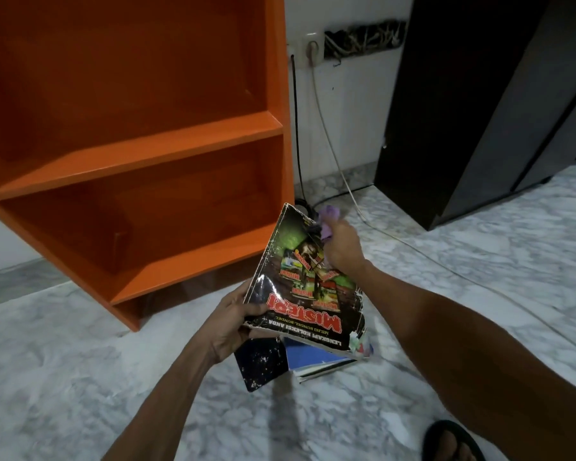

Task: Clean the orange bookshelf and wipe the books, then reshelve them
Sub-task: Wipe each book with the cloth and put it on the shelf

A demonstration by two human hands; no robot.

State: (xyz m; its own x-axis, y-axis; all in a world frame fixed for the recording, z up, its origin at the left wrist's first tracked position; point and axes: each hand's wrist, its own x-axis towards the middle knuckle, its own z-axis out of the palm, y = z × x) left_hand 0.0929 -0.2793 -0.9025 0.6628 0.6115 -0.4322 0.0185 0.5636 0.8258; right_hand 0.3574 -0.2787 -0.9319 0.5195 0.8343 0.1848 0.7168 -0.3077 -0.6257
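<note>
In the head view, your left hand (233,322) is grasping a worn black book (310,291) by its near left corner, with the fingers curling round the edge of the cover. You are holding the book tilted above the marble floor (80,377), just in front of the lower right corner of the orange bookshelf (130,154). Its red title, MISTERI, is facing you upside down, and the cover is showing white scuffs along the edges.

Your right hand (343,246) is clenching a bunched purple cloth (328,219) and pressing it against the far right part of the book's cover. The cloth is sticking out beyond your knuckles, over the far corner of the book.

Below the held book, two more books are lying on the floor, partly hidden by it: a dark speckled book (263,364) on the left and a blue book (313,359) just beside it on the right.

The bookshelf is standing against the white wall. To its right, a black cable (296,128) and a white cable (326,128) are hanging from a wall socket (308,49) down to the floor. A tall black cabinet (479,94) is standing further right. Your foot in a black sandal (453,440) is showing at the bottom right edge.
</note>
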